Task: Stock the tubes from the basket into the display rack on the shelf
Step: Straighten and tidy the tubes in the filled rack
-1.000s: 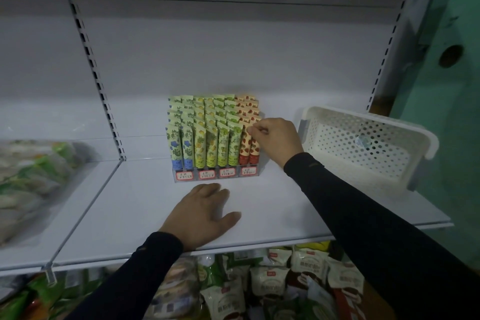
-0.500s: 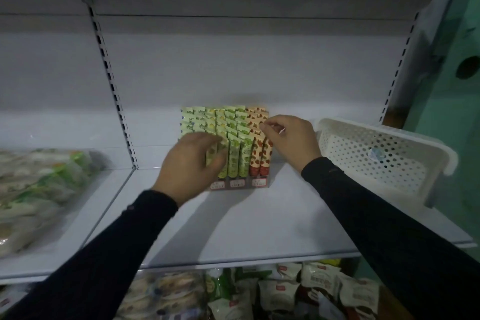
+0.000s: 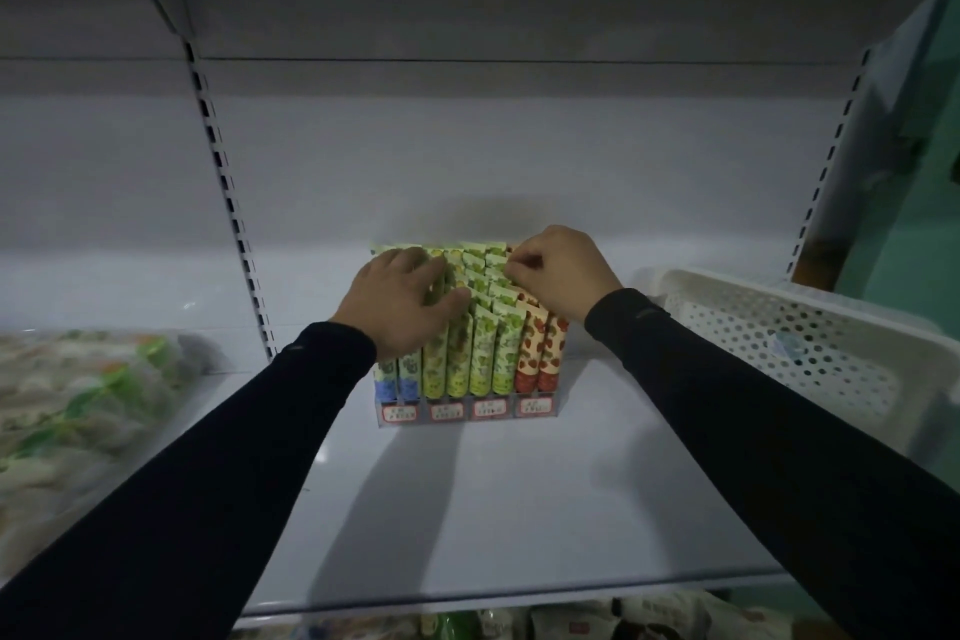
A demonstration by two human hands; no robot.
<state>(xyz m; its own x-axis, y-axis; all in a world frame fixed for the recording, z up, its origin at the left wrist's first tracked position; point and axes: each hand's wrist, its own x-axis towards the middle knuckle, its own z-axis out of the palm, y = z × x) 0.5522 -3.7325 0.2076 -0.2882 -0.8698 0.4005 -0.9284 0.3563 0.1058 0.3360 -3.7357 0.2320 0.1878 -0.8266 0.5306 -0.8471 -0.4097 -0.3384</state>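
Note:
A clear display rack (image 3: 467,412) with red price labels stands mid-shelf, packed with upright tubes: blue-based ones (image 3: 397,379) at the left, green ones (image 3: 483,353) in the middle, red strawberry ones (image 3: 540,351) at the right. My left hand (image 3: 405,307) lies spread over the tops of the left columns, fingers apart. My right hand (image 3: 561,270) is curled over the back right rows, with thumb and forefinger pinched on a tube top. The white perforated basket (image 3: 810,327) sits to the right of the rack; no tubes show in it.
The white shelf (image 3: 493,509) stretches toward me in front of the rack. A clear bag of packaged goods (image 3: 78,405) lies on the neighbouring shelf at the left. Slotted uprights (image 3: 228,203) frame the bay. Snack packets (image 3: 623,624) fill the shelf below.
My left hand rose from the shelf surface onto the left tube columns. My right hand moved from the front red tubes up to the back rows.

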